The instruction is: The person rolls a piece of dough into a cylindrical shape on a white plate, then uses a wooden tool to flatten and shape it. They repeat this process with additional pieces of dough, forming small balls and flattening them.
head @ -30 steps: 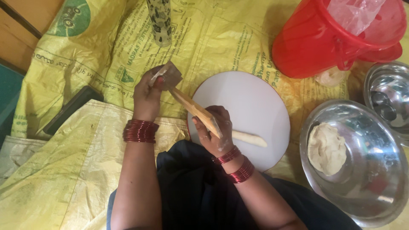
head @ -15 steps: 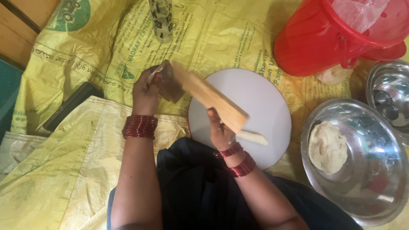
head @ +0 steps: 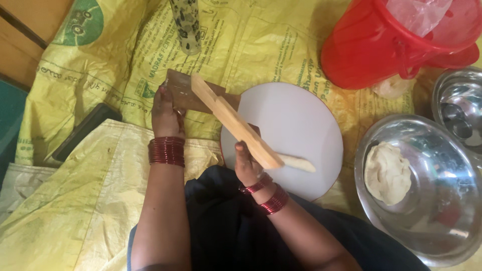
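Centre of frame: right hand [head: 248, 160] closed around a long flat wooden stick [head: 235, 123], held slantwise from upper left down to lower right over the near edge of a round white board [head: 301, 125]. Left hand [head: 164, 108] pinches a brown flat piece [head: 188, 95] against the stick's upper end; whether it scrapes or only steadies, cannot tell. A pale tapered end [head: 297, 162] shows past the stick's lower tip, lying over the board.

Progress, as a judgement: early. Board surface is bare, nothing rolled or laid out on it. Dough lump [head: 386, 173] sits untouched in the large steel bowl [head: 427, 236] at right, well apart from both hands. Work with the stick and brown piece is under way, dough not yet taken up.

Stick looks light tan, straight-edged, clean on the visible face. Red bucket [head: 371, 50] upper right; yellow printed sheet [head: 100, 165] underneath everything.
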